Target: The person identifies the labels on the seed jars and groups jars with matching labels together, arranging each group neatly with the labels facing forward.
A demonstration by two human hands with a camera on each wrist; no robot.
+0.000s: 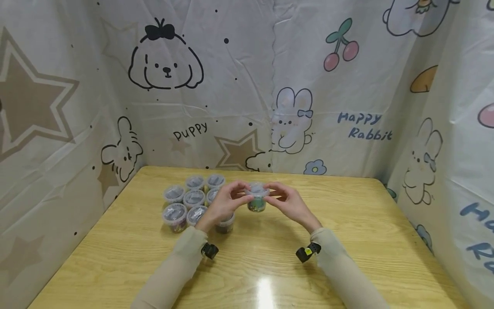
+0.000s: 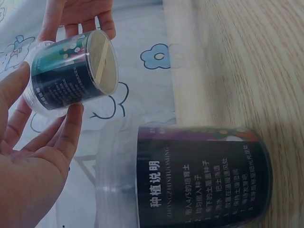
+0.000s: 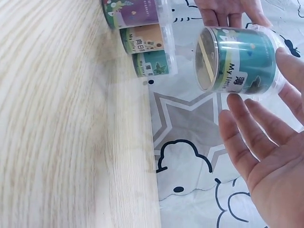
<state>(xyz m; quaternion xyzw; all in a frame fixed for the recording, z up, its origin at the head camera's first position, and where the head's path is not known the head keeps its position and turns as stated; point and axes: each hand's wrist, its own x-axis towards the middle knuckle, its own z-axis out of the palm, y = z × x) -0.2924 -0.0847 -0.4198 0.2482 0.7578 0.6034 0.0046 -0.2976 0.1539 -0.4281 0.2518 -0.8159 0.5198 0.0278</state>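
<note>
A clear plastic tub [image 1: 257,204] with a lid and a green and dark label is held up above the table, between both hands. The left hand [image 1: 227,201] pinches it near the lid from the left, thumb and fingers at its side. From the right, the right hand [image 1: 288,203] pinches the same tub near the lid. In the right wrist view, the label of the tub [image 3: 249,59] reads "My little". Through its base shows a flat pale stick [image 3: 207,58]. The wrist views show the tub tipped by their camera angle; the head view has it upright.
Several similar lidded tubs [image 1: 175,214] stand close together on the left of the wooden table [image 1: 328,257], some partly behind the left forearm. One with a dark label [image 2: 199,175] looms near the left wrist camera. A printed cloth [image 1: 231,86] hangs behind and at both sides.
</note>
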